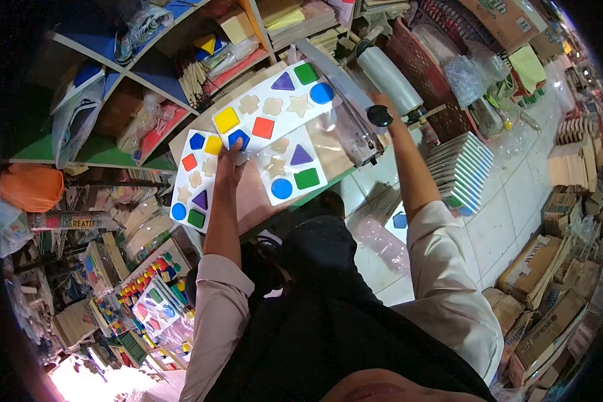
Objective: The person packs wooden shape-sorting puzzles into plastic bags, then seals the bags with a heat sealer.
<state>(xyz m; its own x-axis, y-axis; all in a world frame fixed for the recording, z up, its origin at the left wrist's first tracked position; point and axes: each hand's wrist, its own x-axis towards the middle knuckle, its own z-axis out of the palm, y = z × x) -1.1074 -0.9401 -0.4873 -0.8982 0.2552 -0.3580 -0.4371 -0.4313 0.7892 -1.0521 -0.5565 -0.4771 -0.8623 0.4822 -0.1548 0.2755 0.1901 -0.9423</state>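
Observation:
My left hand [228,164] grips the lower left end of a white shape board [285,114], its fingers near a blue pentagon. The board carries coloured shapes and bare recesses, and its upper right end lies by the long grey arm of a sealer-like device [331,77]. Beneath it lie two more white boards, one at the left [199,181] and one at the right [290,165]. My right hand [384,110] is closed around the device's arm end, beside its black knob [380,116].
Shelves [130,70] with bagged goods stand at the upper left. A plastic film roll [390,80] and a red basket [425,80] are beyond the device. A stack of boards [459,171] stands on the floor at the right, with cardboard boxes [532,264] further right.

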